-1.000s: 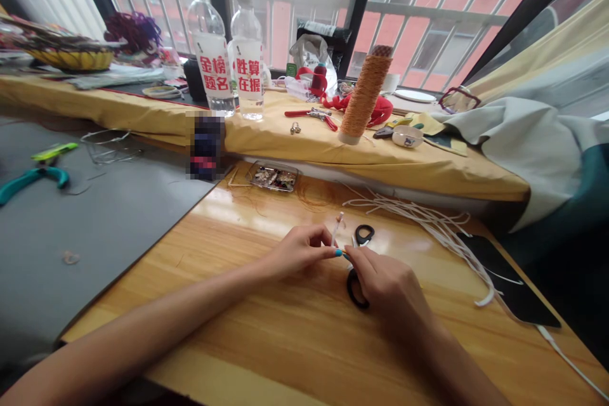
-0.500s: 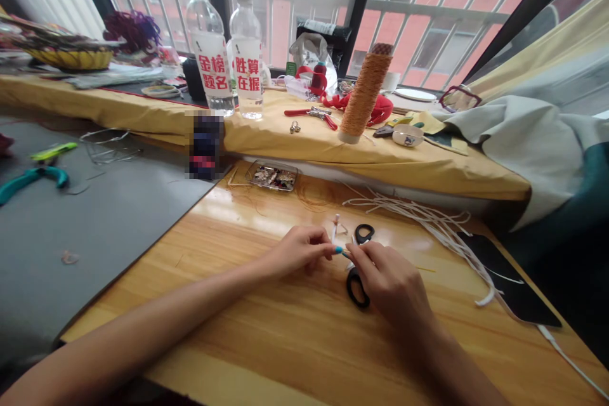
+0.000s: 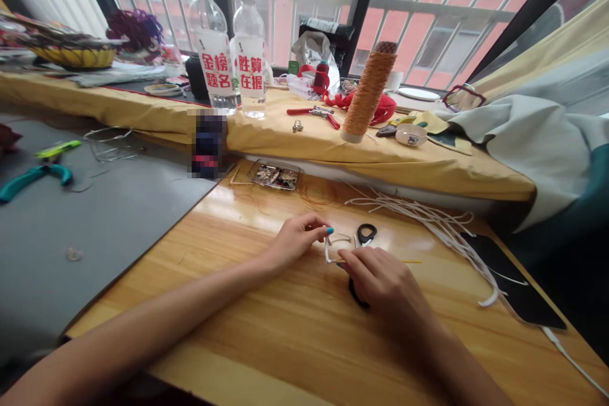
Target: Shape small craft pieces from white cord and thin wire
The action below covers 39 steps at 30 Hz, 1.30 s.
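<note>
My left hand (image 3: pixel 297 241), its fingertips pinched, holds the upper end of a white cord (image 3: pixel 327 247) over the wooden table. From there the cord runs down and bends toward my right hand (image 3: pixel 375 276). That hand is closed around a thin yellow stick (image 3: pixel 412 261), whose back end pokes out to the right past the knuckles. The stick's tip is at the bend of the cord; whether it goes through the cord is too small to tell. Black-handled scissors (image 3: pixel 366 233) lie behind and partly under my right hand. A small pale loop (image 3: pixel 340 238) is between the hands.
A bundle of white cords (image 3: pixel 419 216) and a black tablet-like slab (image 3: pixel 528 292) lie to the right. Behind are a clear box of beads (image 3: pixel 276 176), a cone of orange yarn (image 3: pixel 368 95), red-handled pliers (image 3: pixel 314 111) and two water bottles (image 3: pixel 250 57). Teal pliers (image 3: pixel 35 179) lie left.
My left hand has moved up and slightly left, away from my right fingertips. A length of white cord now stretches between them, and more of the yellow stick shows.
</note>
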Available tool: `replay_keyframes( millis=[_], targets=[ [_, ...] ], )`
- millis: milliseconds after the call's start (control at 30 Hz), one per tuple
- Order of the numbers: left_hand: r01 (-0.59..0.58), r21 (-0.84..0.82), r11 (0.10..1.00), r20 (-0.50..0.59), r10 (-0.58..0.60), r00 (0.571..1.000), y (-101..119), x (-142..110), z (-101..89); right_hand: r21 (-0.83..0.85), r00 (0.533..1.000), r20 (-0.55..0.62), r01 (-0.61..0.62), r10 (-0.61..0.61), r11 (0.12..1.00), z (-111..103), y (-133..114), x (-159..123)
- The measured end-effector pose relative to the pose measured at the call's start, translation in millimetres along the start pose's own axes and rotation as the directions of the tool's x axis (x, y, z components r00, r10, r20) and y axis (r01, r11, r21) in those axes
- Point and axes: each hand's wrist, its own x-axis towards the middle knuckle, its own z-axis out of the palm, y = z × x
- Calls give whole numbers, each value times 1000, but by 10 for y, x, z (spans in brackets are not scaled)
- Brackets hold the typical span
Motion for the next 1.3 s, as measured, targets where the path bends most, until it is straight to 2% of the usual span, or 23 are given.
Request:
replay_keyframes(
  millis=[200,400,567,733,800,1033,1167,1300],
  targets=[
    [-52,52,997,-8,52,999,9,-12,-1,0,996,-24,91,-91,996,-35,13,11],
    [-58,86,995,-12,60,998,-19,-14,-4,54,994,9,113,-113,992,-35,-13,23],
    [-70,89,994,-11,71,997,-31,-11,-3,119,999,-41,29,-24,992,40,-51,26],
    [-53,60,997,-12,54,998,-38,3,-6,108,982,1,-190,191,976,82,-87,23],
    [-56,70,996,-10,57,998,-37,4,-10,96,977,9,-214,214,972,88,-93,20],
    [-128,199,972,30,125,992,-13,-38,-5,121,993,-113,-17,31,992,29,-75,-8],
    [-179,251,951,26,178,984,-10,-64,9,40,992,-116,45,-40,998,-32,-58,-1],
    [-202,297,933,9,209,978,-6,-72,15,-9,995,-41,90,-91,996,-31,-53,18]
  ],
)
